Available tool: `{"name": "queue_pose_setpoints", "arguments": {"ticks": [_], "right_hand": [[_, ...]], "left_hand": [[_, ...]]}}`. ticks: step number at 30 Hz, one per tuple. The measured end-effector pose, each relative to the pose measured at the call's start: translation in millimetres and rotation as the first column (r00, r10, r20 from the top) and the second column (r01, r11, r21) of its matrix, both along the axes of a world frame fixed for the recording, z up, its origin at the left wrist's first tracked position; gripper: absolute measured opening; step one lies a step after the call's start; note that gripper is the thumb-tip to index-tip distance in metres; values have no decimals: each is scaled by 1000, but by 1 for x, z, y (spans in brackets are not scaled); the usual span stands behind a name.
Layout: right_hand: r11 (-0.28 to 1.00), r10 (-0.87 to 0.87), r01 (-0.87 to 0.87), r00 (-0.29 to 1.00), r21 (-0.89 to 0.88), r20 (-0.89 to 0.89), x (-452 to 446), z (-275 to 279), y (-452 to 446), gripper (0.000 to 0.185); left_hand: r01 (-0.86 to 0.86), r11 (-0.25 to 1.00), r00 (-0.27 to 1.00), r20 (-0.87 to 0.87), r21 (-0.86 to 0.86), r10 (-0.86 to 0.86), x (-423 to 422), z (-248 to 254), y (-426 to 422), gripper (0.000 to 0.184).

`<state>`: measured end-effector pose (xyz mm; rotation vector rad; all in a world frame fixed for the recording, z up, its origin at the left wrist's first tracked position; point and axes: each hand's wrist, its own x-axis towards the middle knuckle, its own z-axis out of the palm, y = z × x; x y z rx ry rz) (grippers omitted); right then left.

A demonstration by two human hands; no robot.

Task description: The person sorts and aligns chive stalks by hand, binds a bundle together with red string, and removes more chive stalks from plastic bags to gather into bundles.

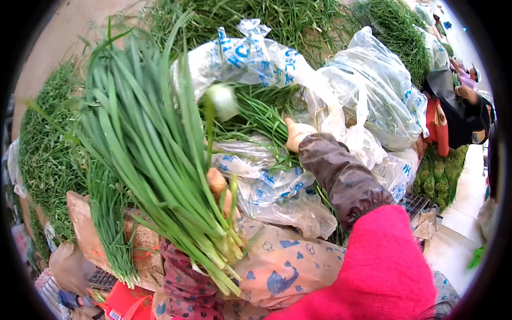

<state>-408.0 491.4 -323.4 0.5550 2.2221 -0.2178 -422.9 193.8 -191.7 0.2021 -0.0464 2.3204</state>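
Observation:
My left hand (217,186) is closed around a large bunch of garlic chives (154,133), raised over my lap with its pale cut ends pointing down toward me. The leaves hide most of that hand. My right hand (298,135), reaching forward, has its fingers wrapped around thin green stalks (266,112) lying in an open clear plastic bag (250,58) with blue print. Beside the stalks is a blurred whitish thing (223,101) that I cannot make out.
A smaller tied bunch of chives (109,218) rests on a brown board (80,213) at left. Loose greens (48,154) are heaped left and behind. A filled plastic bag (373,85) stands at right, near another person (458,106). A red packet (128,304) lies at lower left.

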Motion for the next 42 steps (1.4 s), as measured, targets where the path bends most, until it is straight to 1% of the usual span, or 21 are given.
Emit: {"name": "queue_pose_setpoints", "arguments": {"ticks": [3,7,10,13,15,17,20,23,24,25,26,27,29,30,33,36,37,39,40,41,42], "right_hand": [[999,-3,5,998,32,-67,-1,-5,-2,61],[991,132,-132,991,5,6,-23,57,-7,62],[987,157,-158,978,1,-134,-12,82,-20,64],[976,219,-218,975,-17,45,20,30,-27,82],[971,233,-238,967,28,104,18,33,-38,93],[970,244,-241,960,-35,136,9,61,-38,96],[892,446,-445,895,76,4,-3,99,-41,89],[774,633,-544,655,324,-414,-11,180,-68,64],[862,413,-505,749,-43,-518,-19,197,-77,67],[814,170,-414,841,-408,-513,-24,210,-87,69],[580,38,-400,883,-709,-467,-25,214,-101,79],[349,-37,-207,971,-914,-234,-22,234,-123,93],[95,176,-87,982,-992,-69,-18,259,-173,129],[-7,238,-34,971,-999,-34,-15,265,-196,130],[-345,38,-245,961,-906,-274,-14,274,-270,127],[-161,48,-319,943,-934,-331,-4,320,-308,105],[72,53,-407,913,-911,-404,4,326,-324,97],[83,-38,-510,857,-856,-514,14,323,-357,75],[101,-73,-538,835,-837,-546,22,323,-372,67],[94,-245,-698,675,-710,-696,31,331,-383,84],[149,-391,-826,455,-543,-800,37,339,-390,102]], "left_hand": [[-87,994,995,-44,-64,84,5,20,-17,63],[-197,966,980,-60,-168,190,23,36,-41,62],[-261,925,965,-42,-276,260,43,44,-59,61],[-312,855,945,-39,-413,326,66,47,-77,60],[-321,777,928,-17,-541,372,87,44,-94,60],[-255,694,930,24,-673,366,111,39,-123,77],[-235,676,925,54,-699,377,119,53,-145,78],[-253,539,913,-13,-803,408,121,70,-146,73],[-337,584,877,-20,-739,481,117,87,-137,54],[-363,570,865,-39,-737,500,117,94,-137,54],[-380,531,871,-100,-757,480,117,101,-137,54],[-398,493,875,-159,-774,457,117,108,-137,54],[-423,489,878,-211,-763,429,120,121,-140,54],[-426,484,886,-246,-764,392,121,127,-143,54],[-483,323,862,-378,-814,338,127,153,-152,58],[-654,-145,742,-667,-742,66,137,161,-168,58],[-661,-167,725,-680,-732,109,139,137,-184,53],[-710,-314,653,-756,-630,42,148,141,-204,48],[-684,-327,678,-734,-652,46,157,155,-212,44],[-670,-310,700,-713,-674,35,164,169,-221,41],[-659,-167,737,-674,-734,57,168,170,-240,37]]}}
